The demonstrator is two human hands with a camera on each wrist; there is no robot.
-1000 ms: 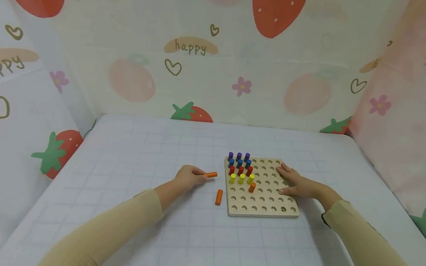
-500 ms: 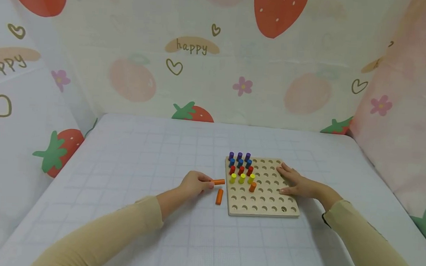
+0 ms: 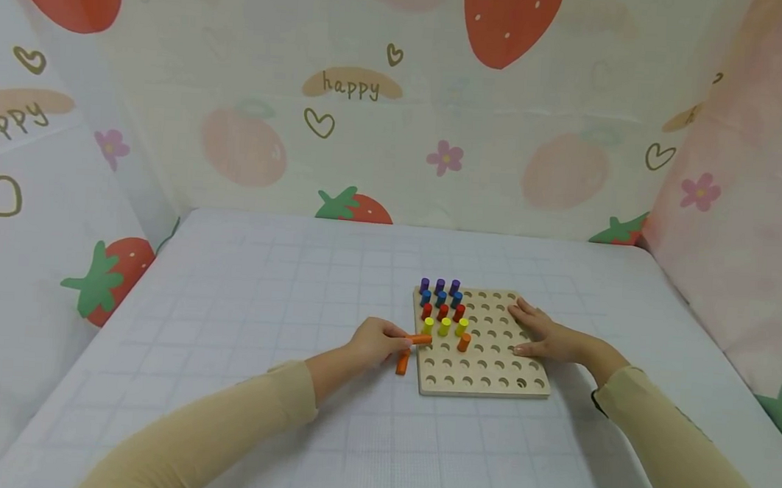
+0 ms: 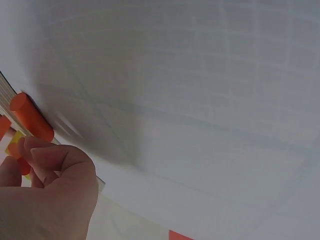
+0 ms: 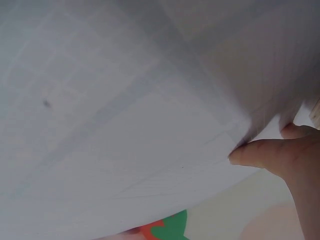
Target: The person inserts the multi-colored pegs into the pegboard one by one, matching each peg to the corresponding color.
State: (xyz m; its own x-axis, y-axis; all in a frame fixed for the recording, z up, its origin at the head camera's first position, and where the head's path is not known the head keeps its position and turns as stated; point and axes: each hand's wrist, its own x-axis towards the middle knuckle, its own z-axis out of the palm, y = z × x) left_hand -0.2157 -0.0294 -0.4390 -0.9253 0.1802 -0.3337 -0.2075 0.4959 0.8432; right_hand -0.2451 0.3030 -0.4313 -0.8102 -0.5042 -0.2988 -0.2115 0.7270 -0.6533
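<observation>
In the head view, my left hand [image 3: 379, 341] pinches an orange peg [image 3: 422, 340] between thumb and fingertips. The peg lies nearly level over the left edge of a wooden pegboard [image 3: 483, 390]. Just below that hand, a second orange peg [image 3: 402, 364] lies on the table, its upper end covered; the left wrist view shows this loose peg [image 4: 32, 117] beside the board. Another orange peg [image 3: 464, 343] stands in a hole of the board, below the yellow row. On the board's right edge my right hand [image 3: 548, 337] rests with fingers spread.
Short rows of purple [image 3: 440, 286], blue [image 3: 441, 300], red [image 3: 443, 312] and yellow pegs [image 3: 445, 326] stand upright at the board's upper left. Bare holes fill the other part of the board. A white gridded cloth [image 3: 283, 282] covers the table, with strawberry-printed curtains around it.
My left hand has carried the orange peg rightward and slightly nearer, from the table left of the board to over its left edge. The right hand has stayed in place.
</observation>
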